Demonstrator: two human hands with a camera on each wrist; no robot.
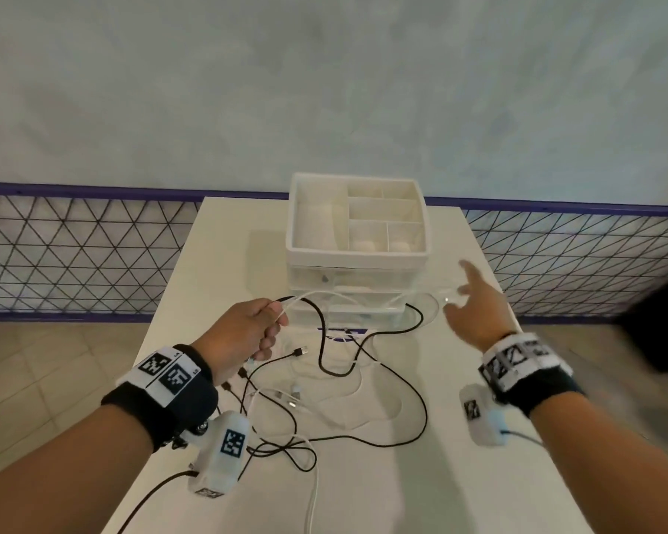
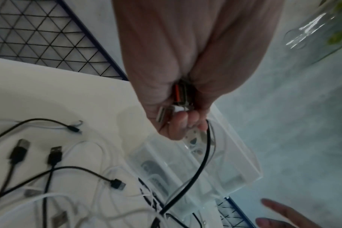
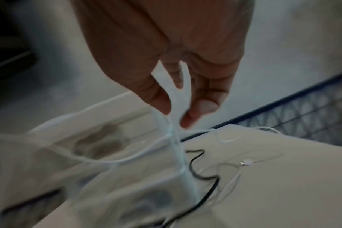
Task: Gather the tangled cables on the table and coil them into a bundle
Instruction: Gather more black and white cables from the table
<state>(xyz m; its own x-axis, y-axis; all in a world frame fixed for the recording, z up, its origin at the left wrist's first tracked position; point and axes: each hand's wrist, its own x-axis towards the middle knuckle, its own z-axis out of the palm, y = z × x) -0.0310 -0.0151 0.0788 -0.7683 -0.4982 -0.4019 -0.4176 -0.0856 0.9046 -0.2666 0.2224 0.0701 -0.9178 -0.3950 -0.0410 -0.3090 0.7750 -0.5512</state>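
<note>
A tangle of black and white cables lies spread over the white table. My left hand is raised above it and grips a bunch of cable ends; a black cable and a white cable trail out of the fist. In the left wrist view the fist holds plugs, and the black cable hangs down from it. My right hand is blurred, fingers spread, beside the organizer's right side. In the right wrist view its thumb and fingers stand apart over a white cable.
A white compartment organizer on clear drawers stands at the back middle of the table. Loose USB plugs lie left of the drawers, and a white connector lies to the right. A mesh fence runs behind the table.
</note>
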